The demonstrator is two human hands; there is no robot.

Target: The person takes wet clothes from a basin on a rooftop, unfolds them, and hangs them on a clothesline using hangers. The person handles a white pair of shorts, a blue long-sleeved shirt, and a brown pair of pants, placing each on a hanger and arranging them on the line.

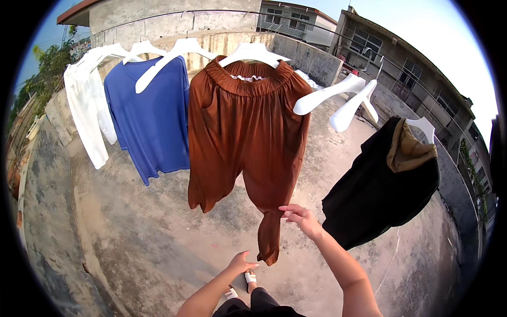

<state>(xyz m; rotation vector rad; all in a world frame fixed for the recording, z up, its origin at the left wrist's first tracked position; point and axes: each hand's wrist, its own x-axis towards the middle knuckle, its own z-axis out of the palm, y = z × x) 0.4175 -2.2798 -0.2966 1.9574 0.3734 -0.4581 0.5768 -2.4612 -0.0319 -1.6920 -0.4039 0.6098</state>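
Observation:
Rust-brown trousers (248,127) with a gathered elastic waist hang in front of me from a white hanger (252,52). My right hand (302,217) pinches the outer edge of the trouser leg on the right, low down, where the cloth bunches and narrows. Below that grip the leg's end dangles with its cuff folded. My left hand (242,262) is just left of that cuff, thumb and fingers apart, holding nothing. The other trouser leg hangs free and ends higher up.
A blue long-sleeved top (148,111) and white garments (87,113) hang at the left. Bare white hangers (327,95) and a black garment with a tan hood (383,185) are at the right. A metal line (222,11) carries hangers above the concrete floor (158,227). Walls stand behind.

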